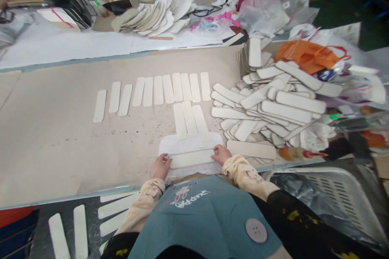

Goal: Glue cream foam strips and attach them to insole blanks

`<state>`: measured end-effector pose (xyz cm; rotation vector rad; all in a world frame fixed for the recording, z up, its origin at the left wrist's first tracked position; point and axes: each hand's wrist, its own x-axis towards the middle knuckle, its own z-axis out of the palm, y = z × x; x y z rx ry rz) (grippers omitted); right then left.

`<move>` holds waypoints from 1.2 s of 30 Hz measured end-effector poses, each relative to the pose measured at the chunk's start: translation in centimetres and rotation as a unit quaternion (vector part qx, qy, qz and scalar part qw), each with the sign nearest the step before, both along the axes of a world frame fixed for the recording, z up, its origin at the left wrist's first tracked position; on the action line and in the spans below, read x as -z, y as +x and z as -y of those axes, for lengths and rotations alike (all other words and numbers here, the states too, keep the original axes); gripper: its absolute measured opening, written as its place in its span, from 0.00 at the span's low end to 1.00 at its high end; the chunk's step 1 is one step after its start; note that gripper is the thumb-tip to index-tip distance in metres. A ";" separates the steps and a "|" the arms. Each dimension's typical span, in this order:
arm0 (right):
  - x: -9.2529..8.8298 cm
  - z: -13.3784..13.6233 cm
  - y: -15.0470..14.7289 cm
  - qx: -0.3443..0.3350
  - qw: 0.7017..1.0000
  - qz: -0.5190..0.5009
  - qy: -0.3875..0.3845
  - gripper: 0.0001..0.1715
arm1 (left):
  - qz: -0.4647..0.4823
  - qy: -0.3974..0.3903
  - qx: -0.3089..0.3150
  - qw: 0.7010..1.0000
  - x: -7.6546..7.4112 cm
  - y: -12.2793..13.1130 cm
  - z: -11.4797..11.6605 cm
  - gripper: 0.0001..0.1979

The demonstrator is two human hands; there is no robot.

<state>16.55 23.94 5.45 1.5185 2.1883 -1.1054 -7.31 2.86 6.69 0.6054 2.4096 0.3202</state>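
A long white strip with rounded corners and a darker edge (192, 158) lies across a white sheet (165, 143) in front of me. At its left end my left hand (161, 166) grips it between thumb and fingers. My right hand (221, 155) pinches the opposite end. Just beyond the sheet, three pale strips (190, 119) lie side by side, their near ends over its far edge. To the right of my right hand is a stack of similar strips (251, 149).
A row of pale strips (158, 90) runs across the table (60, 129). A big heap of strips (285, 107) fills the right side, near an orange bag (306, 54) and a bottle (299, 154). A plastic basket (340, 186) stands below right. More strips (80, 230) lie lower left.
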 end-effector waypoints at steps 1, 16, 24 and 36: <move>0.0 0.0 0.0 -0.001 1.000 0.001 0.000 0.17 | -0.004 0.005 0.012 1.000 -0.1 -0.1 -0.1 0.17; -0.3 0.0 -0.3 -0.004 1.000 0.010 0.005 0.16 | 0.007 -0.033 0.027 0.999 0.7 -1.3 -1.4 0.10; 0.1 0.0 -0.4 -0.011 1.000 0.022 0.002 0.15 | 0.022 -0.039 0.018 0.999 0.7 -1.6 -1.7 0.09; -0.3 -0.1 -0.6 -0.012 1.000 0.023 -0.004 0.16 | 0.035 -0.001 -0.011 0.999 0.5 -1.0 -0.8 0.11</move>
